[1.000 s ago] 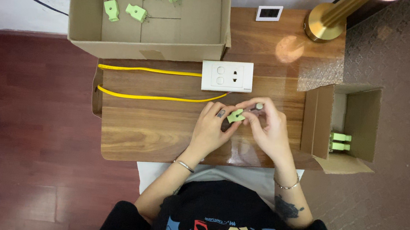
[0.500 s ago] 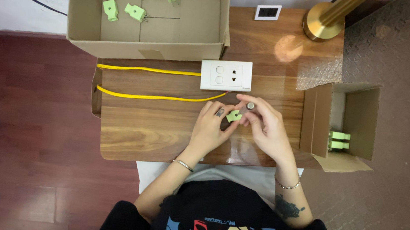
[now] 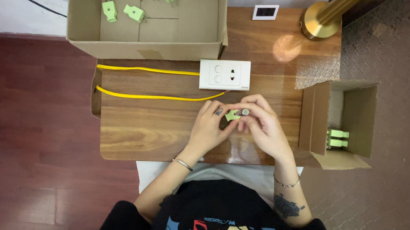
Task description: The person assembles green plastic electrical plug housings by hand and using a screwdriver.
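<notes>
Over the wooden table (image 3: pixel 152 130) both of my hands meet on one small green plug (image 3: pixel 232 116). My left hand (image 3: pixel 209 128) pinches its left side. My right hand (image 3: pixel 260 125) holds a small dark screwdriver (image 3: pixel 245 112) by its tip end against the plug. A white wall socket plate (image 3: pixel 225 74) lies just beyond my fingers, with a yellow cable (image 3: pixel 151 95) running from it to the left.
A large open cardboard box (image 3: pixel 143 47) at the back left holds several loose green plugs (image 3: pixel 135 13). A smaller box (image 3: pixel 341 124) at the right holds two green plugs (image 3: pixel 337 138). A brass lamp base (image 3: pixel 319 21) and a small white square device (image 3: pixel 265 12) stand at the back.
My hands and the green plug have shifted slightly; the fingers of my right hand have turned around the screwdriver. Nothing else on the table moved.
</notes>
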